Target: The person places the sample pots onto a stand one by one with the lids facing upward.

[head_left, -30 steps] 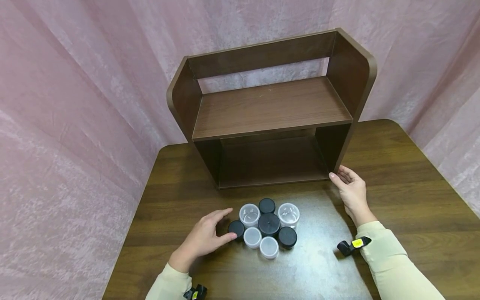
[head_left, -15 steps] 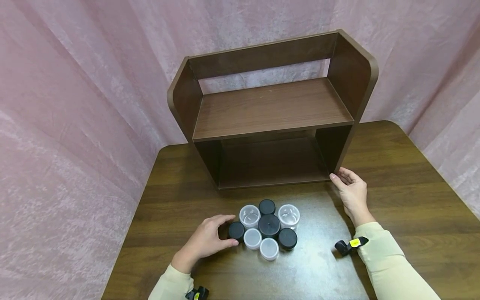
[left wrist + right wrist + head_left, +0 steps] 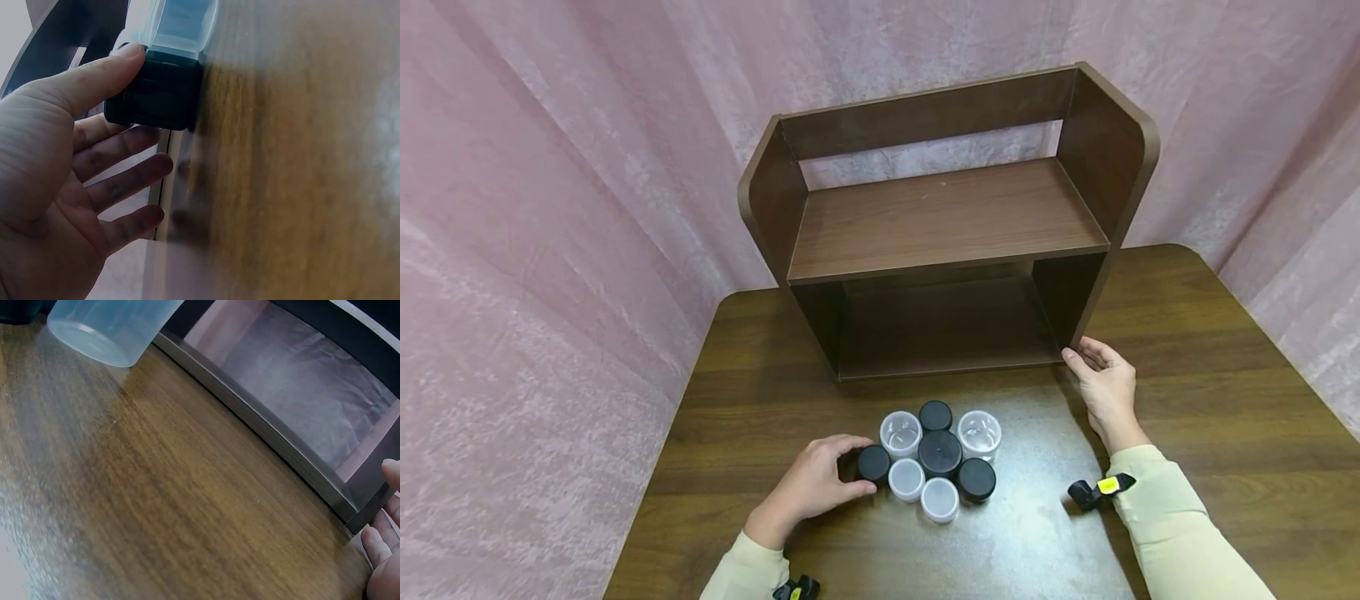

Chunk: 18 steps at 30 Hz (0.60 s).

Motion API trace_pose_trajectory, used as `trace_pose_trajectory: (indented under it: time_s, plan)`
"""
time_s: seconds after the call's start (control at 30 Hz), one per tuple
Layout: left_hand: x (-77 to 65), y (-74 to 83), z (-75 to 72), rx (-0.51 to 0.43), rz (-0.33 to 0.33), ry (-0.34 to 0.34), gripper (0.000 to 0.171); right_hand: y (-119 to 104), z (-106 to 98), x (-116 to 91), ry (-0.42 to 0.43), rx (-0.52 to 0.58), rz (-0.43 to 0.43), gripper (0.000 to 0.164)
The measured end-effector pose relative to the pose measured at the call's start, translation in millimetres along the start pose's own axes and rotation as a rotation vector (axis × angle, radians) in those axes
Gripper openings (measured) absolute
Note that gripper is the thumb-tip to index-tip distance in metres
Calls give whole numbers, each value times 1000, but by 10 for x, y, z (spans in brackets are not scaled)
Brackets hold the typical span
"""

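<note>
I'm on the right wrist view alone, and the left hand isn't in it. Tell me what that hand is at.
Observer: The left hand has its thumb and fingers around the leftmost black container.
Operator: Count the whole cluster for me; I see only its edge.
Observer: The head view shows eight round containers, four of them black-topped.
Operator: Now place the widest black one.
Observer: It sits in the middle, with the other seven around it.
</note>
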<state>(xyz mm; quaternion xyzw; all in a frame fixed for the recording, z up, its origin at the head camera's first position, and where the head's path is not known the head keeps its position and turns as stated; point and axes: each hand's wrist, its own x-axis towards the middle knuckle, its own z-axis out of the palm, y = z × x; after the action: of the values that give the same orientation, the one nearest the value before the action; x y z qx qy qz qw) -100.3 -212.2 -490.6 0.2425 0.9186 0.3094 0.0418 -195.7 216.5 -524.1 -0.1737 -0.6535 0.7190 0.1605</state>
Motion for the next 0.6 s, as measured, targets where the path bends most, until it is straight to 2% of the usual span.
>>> trace_pose_trajectory:
  time_s: [0.23, 0.4, 0.6]
  plan:
    - [-4, 25, -30, 8, 0, 18, 52, 12, -2, 8, -14, 88, 1, 31]
    - [-1, 56, -96, 14, -15, 39, 51, 29, -5, 16, 3, 82, 2, 29]
    - [6, 129, -246, 27, -19, 68, 52, 46, -2, 25, 33, 55, -17, 28]
